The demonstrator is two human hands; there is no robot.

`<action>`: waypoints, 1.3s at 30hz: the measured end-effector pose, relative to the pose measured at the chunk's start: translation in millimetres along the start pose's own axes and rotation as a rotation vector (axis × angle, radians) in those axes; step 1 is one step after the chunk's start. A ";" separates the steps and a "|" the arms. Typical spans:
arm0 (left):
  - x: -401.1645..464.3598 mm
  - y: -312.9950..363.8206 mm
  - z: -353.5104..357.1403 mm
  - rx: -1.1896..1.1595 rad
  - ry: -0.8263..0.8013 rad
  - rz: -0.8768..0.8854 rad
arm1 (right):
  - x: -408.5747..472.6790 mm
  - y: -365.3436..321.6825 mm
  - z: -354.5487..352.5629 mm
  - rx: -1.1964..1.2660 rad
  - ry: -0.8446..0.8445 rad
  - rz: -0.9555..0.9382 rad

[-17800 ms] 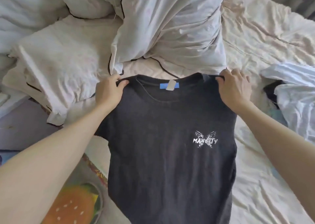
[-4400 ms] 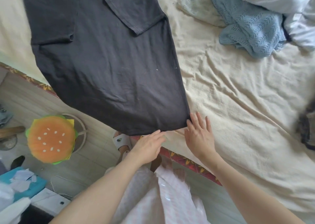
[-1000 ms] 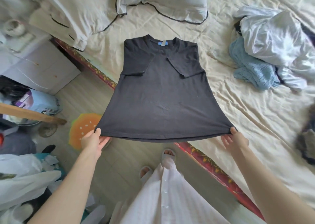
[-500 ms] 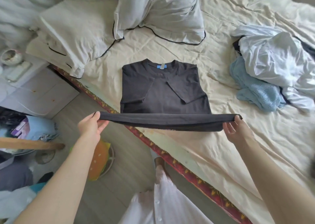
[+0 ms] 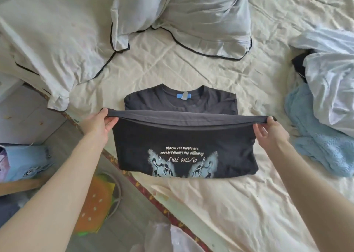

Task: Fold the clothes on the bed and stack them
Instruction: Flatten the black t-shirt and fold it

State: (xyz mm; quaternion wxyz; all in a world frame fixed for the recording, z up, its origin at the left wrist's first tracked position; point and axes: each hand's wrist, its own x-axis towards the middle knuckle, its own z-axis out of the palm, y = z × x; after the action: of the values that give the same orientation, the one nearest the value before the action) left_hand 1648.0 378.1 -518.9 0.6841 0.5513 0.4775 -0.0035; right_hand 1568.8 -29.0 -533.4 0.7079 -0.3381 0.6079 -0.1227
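Note:
A black T-shirt (image 5: pixel 183 136) lies on the cream bed sheet (image 5: pixel 229 203), its lower half lifted and doubled over toward the collar, so the pale butterfly print shows upside down. The neck with its blue label peeks out beyond the raised hem. My left hand (image 5: pixel 98 123) pinches the hem's left corner; my right hand (image 5: pixel 270 131) pinches the right corner. The hem hangs stretched between them just above the shirt's chest. A light blue knitted garment (image 5: pixel 316 142) and white clothes (image 5: pixel 331 75) lie in a heap at the right.
Two white pillows with black piping, one at the left (image 5: pixel 47 40) and one at the centre (image 5: pixel 182 15), lie at the head of the bed. The bed's patterned edge (image 5: pixel 145 192) runs diagonally at the lower left. A burger-shaped cushion (image 5: pixel 93 200) sits on the floor.
Both hands have carried the hem farther up over the shirt toward the collar, covering the folded-in sleeves. The printed side of the lower half now faces up.

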 end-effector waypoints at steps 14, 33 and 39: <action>81.7 -6.6 71.7 0.062 0.048 -0.009 | 82.9 6.0 86.2 -0.080 0.053 0.057; 93.1 -34.6 91.1 0.700 -0.071 0.488 | 103.7 37.9 102.0 -0.821 -0.063 -0.495; 86.1 -80.0 86.6 1.649 -0.578 1.059 | 97.2 81.7 89.9 -1.788 -0.618 -1.175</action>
State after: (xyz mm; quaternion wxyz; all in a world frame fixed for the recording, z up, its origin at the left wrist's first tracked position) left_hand 1708.6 326.0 -641.2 0.0944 0.9690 -0.1619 -0.1612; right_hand 1656.6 4.3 -657.4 0.1621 -0.9776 0.0205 0.1329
